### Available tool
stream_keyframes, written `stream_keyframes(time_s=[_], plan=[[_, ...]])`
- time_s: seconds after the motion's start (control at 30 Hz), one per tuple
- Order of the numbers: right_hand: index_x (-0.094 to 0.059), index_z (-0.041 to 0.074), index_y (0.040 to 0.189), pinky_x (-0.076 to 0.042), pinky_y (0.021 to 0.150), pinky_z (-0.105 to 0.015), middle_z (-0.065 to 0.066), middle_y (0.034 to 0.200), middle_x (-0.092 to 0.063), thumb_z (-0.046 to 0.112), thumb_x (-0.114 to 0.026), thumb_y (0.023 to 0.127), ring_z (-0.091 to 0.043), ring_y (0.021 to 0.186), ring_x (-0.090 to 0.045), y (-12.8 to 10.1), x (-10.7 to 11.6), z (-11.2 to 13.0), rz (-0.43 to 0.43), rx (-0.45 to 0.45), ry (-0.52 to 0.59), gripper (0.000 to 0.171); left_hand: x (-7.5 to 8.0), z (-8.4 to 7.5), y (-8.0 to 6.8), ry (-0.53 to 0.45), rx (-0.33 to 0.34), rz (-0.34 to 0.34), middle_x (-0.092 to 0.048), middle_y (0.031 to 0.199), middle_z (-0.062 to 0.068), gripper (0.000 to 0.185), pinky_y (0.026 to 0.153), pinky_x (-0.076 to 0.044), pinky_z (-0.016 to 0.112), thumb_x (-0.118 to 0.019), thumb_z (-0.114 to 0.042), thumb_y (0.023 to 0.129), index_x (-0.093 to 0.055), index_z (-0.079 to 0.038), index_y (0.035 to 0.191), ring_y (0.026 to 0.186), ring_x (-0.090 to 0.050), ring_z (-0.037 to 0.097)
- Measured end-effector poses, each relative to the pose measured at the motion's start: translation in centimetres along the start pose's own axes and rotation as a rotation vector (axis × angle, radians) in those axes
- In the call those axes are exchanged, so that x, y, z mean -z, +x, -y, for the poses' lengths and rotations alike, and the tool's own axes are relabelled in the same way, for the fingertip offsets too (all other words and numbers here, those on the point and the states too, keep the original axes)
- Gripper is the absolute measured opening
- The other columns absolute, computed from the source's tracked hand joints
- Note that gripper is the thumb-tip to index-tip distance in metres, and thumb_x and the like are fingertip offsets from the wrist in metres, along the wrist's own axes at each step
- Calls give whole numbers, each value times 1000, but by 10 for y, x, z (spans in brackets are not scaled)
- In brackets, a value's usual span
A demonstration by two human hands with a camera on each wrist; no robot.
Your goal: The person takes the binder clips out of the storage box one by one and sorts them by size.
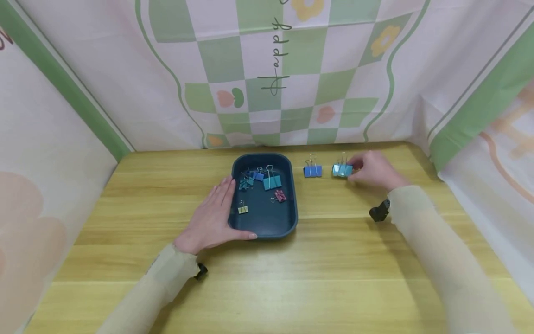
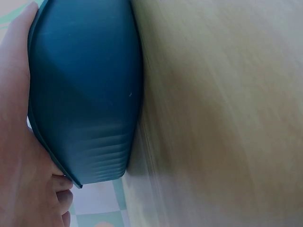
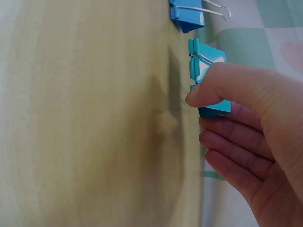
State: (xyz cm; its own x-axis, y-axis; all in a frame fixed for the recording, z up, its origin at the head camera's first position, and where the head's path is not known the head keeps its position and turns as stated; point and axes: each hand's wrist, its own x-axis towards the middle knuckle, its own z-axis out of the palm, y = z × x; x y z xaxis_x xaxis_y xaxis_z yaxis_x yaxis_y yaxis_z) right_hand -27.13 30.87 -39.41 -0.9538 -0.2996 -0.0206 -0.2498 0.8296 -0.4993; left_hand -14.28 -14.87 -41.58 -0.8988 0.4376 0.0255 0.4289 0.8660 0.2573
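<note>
A dark blue tray (image 1: pixel 267 227) stands mid-table with several binder clips inside, among them a large teal one (image 1: pixel 272 183), a pink one (image 1: pixel 280 196) and a small yellow one (image 1: pixel 243 209). Along the tray's left side rests my left hand (image 1: pixel 212 218), fingers straight, thumb on the near rim; the left wrist view shows the tray's outer wall (image 2: pixel 90 80). My right hand (image 1: pixel 373 170) pinches a turquoise binder clip (image 1: pixel 342 170) by its right end, between thumb and fingers in the right wrist view. To its left a blue binder clip (image 1: pixel 313 171) stands with its handles up.
The wooden table (image 1: pixel 333 278) ends at the back against a hanging cloth (image 1: pixel 267 69) with green checks. More cloth hangs on both sides. A small black device (image 1: pixel 379 211) sits at my right cuff, and another (image 1: pixel 201 271) at the left.
</note>
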Motion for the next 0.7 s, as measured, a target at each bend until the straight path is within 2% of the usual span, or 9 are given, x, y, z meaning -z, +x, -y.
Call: stream_keyframes(time_s=[0.2, 0.6, 0.7], plan=[[-72, -8, 108, -53, 79, -45, -17, 95, -72, 4, -85, 73, -30, 87, -65, 2, -7, -6, -33, 60, -12, 39, -2, 1, 1, -2, -4, -4, 3, 169, 11, 144, 123, -5, 39, -45, -101, 66, -1, -4, 163, 154, 4, 21], [-68, -11, 117, -55, 85, -50, -22, 102, -70, 3, -83, 79, -34, 92, -65, 2, -12, -8, -14, -1, 57, 44, -3, 2, 1, -2, -4, -13, 3, 170, 10, 144, 123, -7, 40, -45, -101, 65, -2, -4, 163, 155, 2, 21], [-65, -11, 123, -54, 88, -52, -25, 108, -69, 5, -82, 80, -37, 98, -64, 0, -10, -8, -9, -17, 73, 49, -3, 2, 1, 3, -2, -7, 4, 170, 10, 145, 123, -6, 39, -44, -101, 65, 0, -5, 163, 154, 3, 21]])
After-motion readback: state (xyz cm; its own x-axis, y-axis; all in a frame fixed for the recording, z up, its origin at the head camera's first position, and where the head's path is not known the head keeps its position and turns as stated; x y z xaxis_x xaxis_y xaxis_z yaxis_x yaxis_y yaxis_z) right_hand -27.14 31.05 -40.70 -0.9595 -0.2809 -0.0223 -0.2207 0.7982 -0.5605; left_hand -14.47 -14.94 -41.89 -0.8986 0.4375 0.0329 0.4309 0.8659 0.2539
